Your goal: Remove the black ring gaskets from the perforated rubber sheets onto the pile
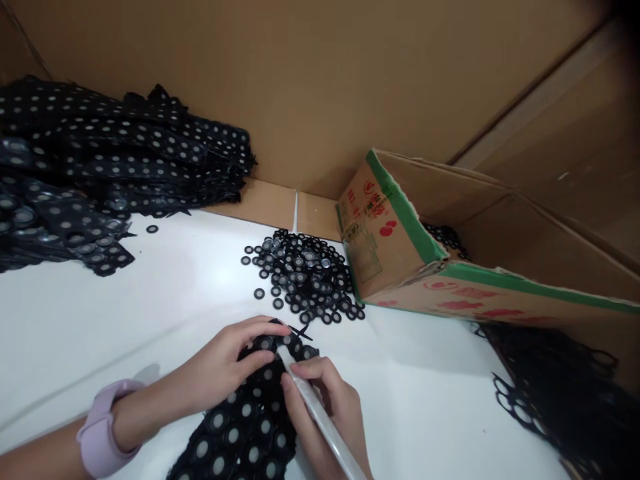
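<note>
At the far left lies one big heap of black perforated sheets (pixel 100 167), each studded with pale round inserts; the sheets are too many and too tangled to count. It rests on the white table (pixel 175 300) and leans against the brown cardboard wall (pixel 300 80) behind. One lone black ring (pixel 152 229) sits just beside the heap's edge.

The left hand (pixel 225 367) comes in from the lower left, a lilac wristband (pixel 103 430) on the wrist. The hand lies palm down with fingers curled, its fingertips pressing on the top end of one black sheet (pixel 240 427) that runs down to the lower edge of the view, so the sheet is pinned flat beneath it rather than pinched.

Just right of it, the right hand (pixel 330 413) is closed around one pale slender tool (pixel 320 417), held like a pen, thumb and fingers wrapped tight, the tip touching the sheet near the left fingertips.

Beyond the hands, in the middle of the table, is one loose pile of small black rings (pixel 305 273), dozens, not countable.

Right of the pile stands one open cardboard box (pixel 385 227) with green edging and red print, more rings showing inside. At the far right lies one dark mass of emptied black webbing (pixel 560 393).
</note>
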`<state>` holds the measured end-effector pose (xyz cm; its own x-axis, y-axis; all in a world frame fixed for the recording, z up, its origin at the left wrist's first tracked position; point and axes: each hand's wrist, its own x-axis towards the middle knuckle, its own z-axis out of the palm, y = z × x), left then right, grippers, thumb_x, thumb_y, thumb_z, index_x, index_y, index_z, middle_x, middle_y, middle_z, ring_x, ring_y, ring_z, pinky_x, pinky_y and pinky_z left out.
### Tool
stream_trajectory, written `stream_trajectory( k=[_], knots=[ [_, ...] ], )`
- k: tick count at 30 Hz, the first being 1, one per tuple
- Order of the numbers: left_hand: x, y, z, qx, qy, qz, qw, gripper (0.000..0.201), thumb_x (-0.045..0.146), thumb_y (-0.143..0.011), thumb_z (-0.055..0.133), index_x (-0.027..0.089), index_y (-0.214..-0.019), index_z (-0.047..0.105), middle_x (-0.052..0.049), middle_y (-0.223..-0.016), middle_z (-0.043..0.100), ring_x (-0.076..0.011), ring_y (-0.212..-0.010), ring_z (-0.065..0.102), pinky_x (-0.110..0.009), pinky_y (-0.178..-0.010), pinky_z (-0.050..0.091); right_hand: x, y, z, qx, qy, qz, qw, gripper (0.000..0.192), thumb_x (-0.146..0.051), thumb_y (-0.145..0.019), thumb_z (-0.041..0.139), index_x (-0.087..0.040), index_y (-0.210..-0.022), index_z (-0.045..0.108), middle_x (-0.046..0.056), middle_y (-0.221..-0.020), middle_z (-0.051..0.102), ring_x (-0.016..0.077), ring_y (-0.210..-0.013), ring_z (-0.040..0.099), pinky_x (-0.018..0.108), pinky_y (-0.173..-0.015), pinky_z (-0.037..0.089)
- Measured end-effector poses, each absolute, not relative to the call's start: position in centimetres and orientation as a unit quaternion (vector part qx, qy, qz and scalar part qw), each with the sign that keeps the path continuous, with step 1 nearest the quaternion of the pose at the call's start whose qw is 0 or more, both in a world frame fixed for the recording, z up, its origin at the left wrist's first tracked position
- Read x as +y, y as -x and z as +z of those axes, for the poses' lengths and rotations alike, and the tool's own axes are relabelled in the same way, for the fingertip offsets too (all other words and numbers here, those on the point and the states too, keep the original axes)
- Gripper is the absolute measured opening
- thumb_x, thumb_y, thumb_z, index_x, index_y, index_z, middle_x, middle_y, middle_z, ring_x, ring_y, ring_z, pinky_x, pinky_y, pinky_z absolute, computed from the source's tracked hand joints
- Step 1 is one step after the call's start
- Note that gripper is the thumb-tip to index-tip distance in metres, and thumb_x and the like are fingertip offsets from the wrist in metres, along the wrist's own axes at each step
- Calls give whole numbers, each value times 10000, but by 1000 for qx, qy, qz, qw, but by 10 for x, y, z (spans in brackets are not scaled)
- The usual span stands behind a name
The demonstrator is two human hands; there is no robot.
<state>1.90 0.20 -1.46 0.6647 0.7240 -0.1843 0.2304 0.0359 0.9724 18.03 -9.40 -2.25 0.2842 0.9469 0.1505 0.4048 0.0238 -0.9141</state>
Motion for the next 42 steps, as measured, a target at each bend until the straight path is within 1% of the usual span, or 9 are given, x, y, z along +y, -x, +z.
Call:
stream_trajectory(
  k=[6,12,19,22,24,25,28,35,42],
  knots=[
    [-3,-17,-16,329,-681,185,627,458,147,-889,603,292,-1324,598,-43,-1456,543,-248,-1371,461,-412,-1178,302,-92,-178,-24,-589,591,241,496,73,-203,-914,558,-222,-853,593,32,-766,640,174,-663,631,292,-614,501],
    [-9,-18,-19,310,-695,182,623,506,112,-876,596,309,-1341,576,-42,-1470,522,-243,-1385,444,-423,-1186,295,-88,-175,-28,-590,607,236,476,85,-223,-921,538,-225,-845,576,26,-762,618,184,-681,612,304,-625,481],
    [-2,-19,-14,372,-656,185,630,533,172,-841,641,283,-1354,547,-57,-1507,486,-281,-1402,416,-480,-1201,248,-97,-179,-21,-474,616,325,539,185,-333,-921,581,-226,-780,527,-8,-706,580,139,-577,574,238,-495,422],
    [-3,-17,-13,370,-674,176,615,529,185,-868,609,282,-1380,515,-55,-1530,462,-276,-1421,392,-489,-1211,231,-100,-179,-21,-482,609,337,533,175,-355,-899,597,-232,-781,561,9,-736,620,194,-750,673,277,-661,520],
    [-5,-16,-13,367,-690,168,602,533,186,-890,580,280,-1406,488,-58,-1548,442,-275,-1438,370,-488,-1216,224,-100,-177,-20,-499,608,330,522,149,-343,-884,607,-235,-783,589,22,-757,653,226,-861,696,313,-777,538],
    [-6,-15,-13,366,-697,165,595,539,182,-900,564,284,-1421,472,-56,-1559,429,-275,-1447,358,-487,-1219,220,-99,-177,-20,-508,608,325,517,137,-330,-880,608,-236,-781,596,23,-756,662,228,-866,697,325,-801,538],
    [-9,-14,-14,363,-714,159,578,563,155,-919,528,312,-1452,433,-39,-1584,395,-270,-1463,336,-489,-1225,213,-98,-175,-21,-529,604,315,507,114,-298,-870,600,-232,-777,593,24,-738,661,213,-790,679,337,-781,537],
    [-9,-12,-15,339,-724,158,580,589,125,-934,513,339,-1469,391,-19,-1597,362,-236,-1477,312,-450,-1231,215,-97,-172,-23,-535,607,323,490,122,-306,-884,567,-223,-794,575,27,-760,645,171,-663,620,296,-639,503],
    [-12,-12,-14,318,-744,155,567,589,75,-931,477,318,-1460,389,-30,-1588,366,-223,-1468,326,-426,-1226,241,-97,-172,-22,-568,595,316,474,68,-232,-903,554,-222,-836,561,15,-774,612,168,-694,608,290,-636,477]
  ],
)
